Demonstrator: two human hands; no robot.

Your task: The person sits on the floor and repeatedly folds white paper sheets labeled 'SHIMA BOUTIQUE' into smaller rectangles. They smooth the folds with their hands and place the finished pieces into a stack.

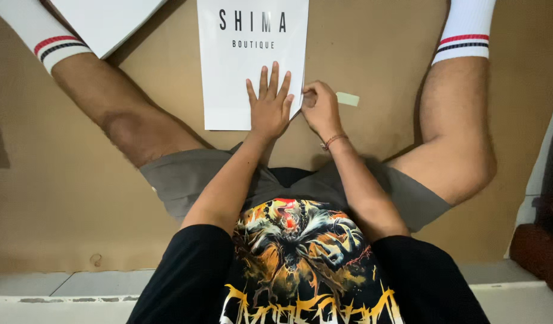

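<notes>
Both hands meet the white paper bag [237, 78]: left hand [269, 105] flat, grip apart; right hand [319, 108] pinching its edge.

Materials and surface finish

White bag [240, 66]: smooth matt paper. Floor sheet [360, 42]: matt brown cardboard. Pale strip [348, 99]: looks like matt paper tape. Socks [466, 30]: ribbed knit cloth. Shorts [186, 174]: matt woven cloth.
</notes>
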